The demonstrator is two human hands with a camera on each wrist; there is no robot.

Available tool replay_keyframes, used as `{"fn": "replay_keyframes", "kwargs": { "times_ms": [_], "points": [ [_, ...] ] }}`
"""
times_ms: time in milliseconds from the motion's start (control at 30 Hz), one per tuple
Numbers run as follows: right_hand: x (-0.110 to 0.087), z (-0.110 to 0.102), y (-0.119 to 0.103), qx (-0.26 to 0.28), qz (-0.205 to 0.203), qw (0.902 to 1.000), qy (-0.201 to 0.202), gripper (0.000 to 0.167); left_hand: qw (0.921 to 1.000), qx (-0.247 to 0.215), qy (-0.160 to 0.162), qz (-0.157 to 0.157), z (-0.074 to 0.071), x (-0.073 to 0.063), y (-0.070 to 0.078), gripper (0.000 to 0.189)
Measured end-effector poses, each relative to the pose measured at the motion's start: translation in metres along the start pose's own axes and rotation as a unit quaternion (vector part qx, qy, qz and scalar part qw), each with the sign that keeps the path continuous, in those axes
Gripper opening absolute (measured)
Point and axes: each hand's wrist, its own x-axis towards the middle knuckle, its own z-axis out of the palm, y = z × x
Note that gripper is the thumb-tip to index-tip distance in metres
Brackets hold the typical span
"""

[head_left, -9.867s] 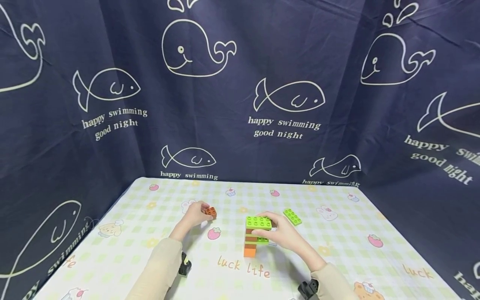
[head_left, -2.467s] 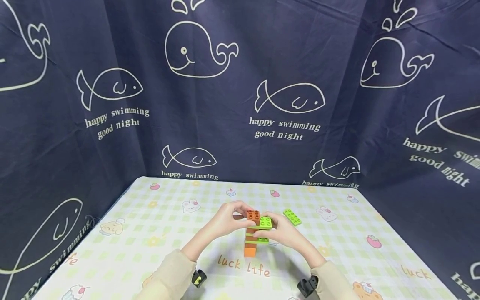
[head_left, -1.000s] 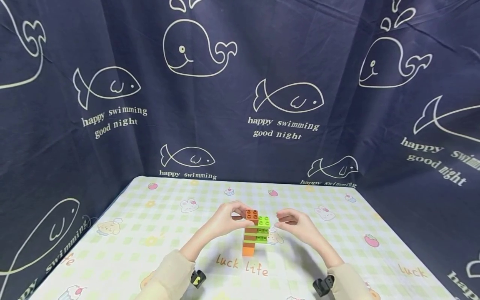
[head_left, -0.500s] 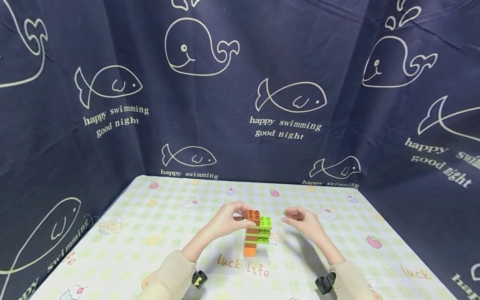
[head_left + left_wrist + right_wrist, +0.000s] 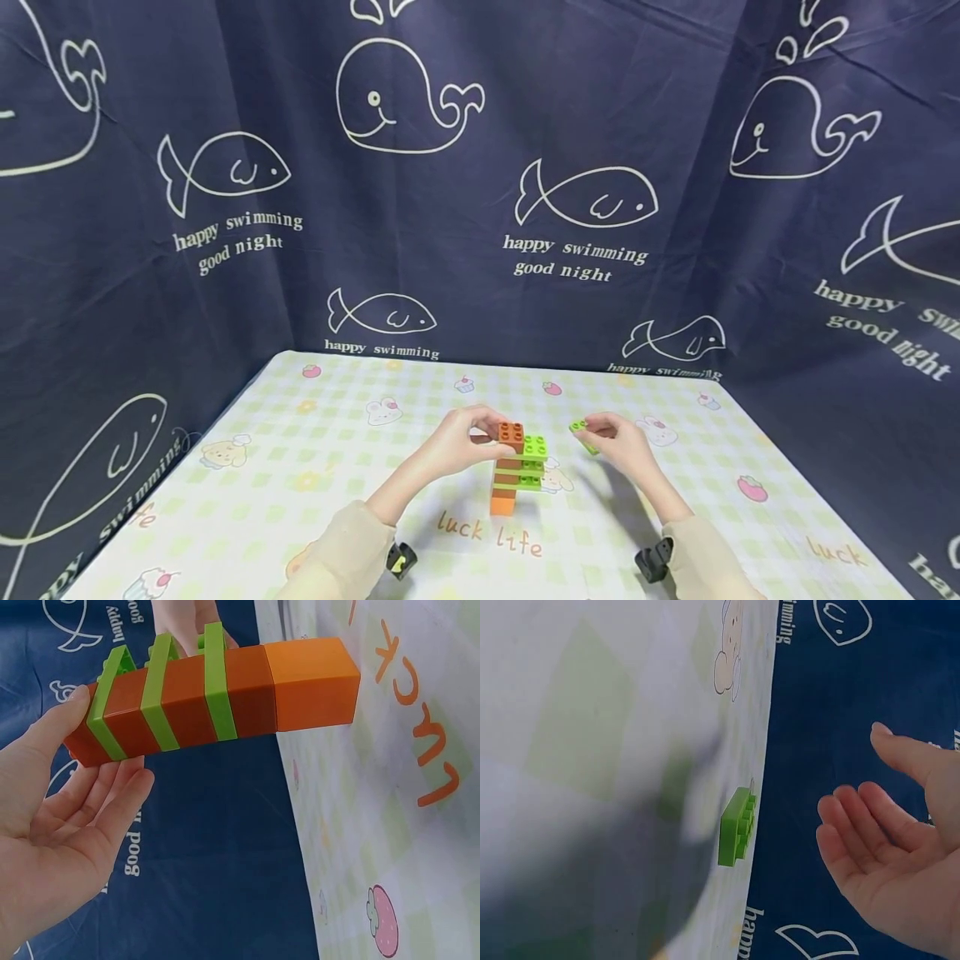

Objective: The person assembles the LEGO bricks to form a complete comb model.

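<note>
A narrow tower of building blocks stands upright on the table, with an orange block at its foot. Above it, reddish-brown blocks alternate with lime-green plates that jut out to the right. My left hand pinches the topmost brown block between thumb and fingers; the left wrist view shows this block seated on the uppermost green plate. To the right, my right hand hovers by a loose lime-green plate. In the right wrist view a gap separates the fingers from that plate lying on the table.
A checked tablecloth with printed cartoons covers the table. Dark blue curtains with whale and fish drawings hang behind the table and along both sides. Each wrist wears a small black camera.
My left hand has carried the brown block from the table at the left onto the tower. My right hand has let go of the tower and moved right, over the loose green plate.
</note>
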Motion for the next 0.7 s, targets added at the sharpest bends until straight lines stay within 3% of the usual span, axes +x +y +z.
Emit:
{"fn": "replay_keyframes", "kwargs": {
  "times_ms": [233, 700],
  "points": [
    [0.005, 0.000, 0.003, -0.023, 0.009, 0.9995, 0.022, 0.039, 0.9999, -0.009, 0.006, 0.007, 0.000, -0.002, 0.001, 0.030],
    [0.012, 0.005, 0.016, -0.054, 0.017, 0.9981, 0.024, 0.037, 0.9997, -0.016, 0.015, 0.013, 0.002, -0.002, -0.002, 0.030]
  ]
}}
